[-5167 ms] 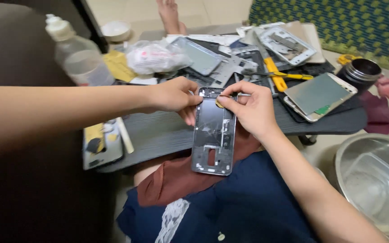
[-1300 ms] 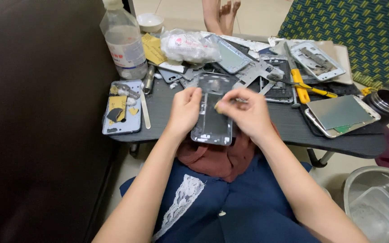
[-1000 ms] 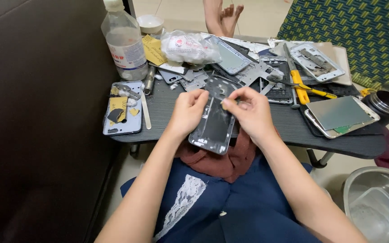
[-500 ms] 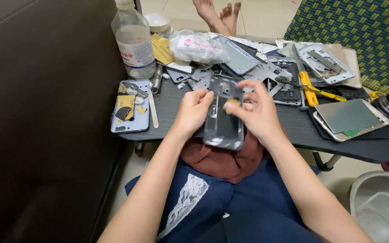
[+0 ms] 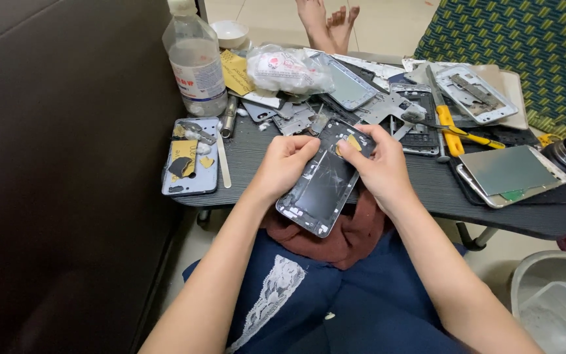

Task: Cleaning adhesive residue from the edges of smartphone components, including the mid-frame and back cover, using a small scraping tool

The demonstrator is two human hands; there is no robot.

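A dark phone frame with a cracked inner panel lies tilted over the front edge of the dark table, above my lap. My left hand grips its left edge with curled fingers. My right hand grips its right side near the top, thumb pressed on a small yellow piece at the upper part of the frame. A reddish-brown cloth hangs under the frame on my lap.
On the table: a clear plastic bottle, a blue phone back cover, a plastic bag of white bits, several phone parts, yellow-handled tools, a phone with a pale screen. Someone's bare feet behind. Metal basin lower right. Dark sofa left.
The phone frame has been turned and tilted between my hands, from lying straight to slanting lower-left. Both hands have kept their hold on it. The camera view has shifted slightly.
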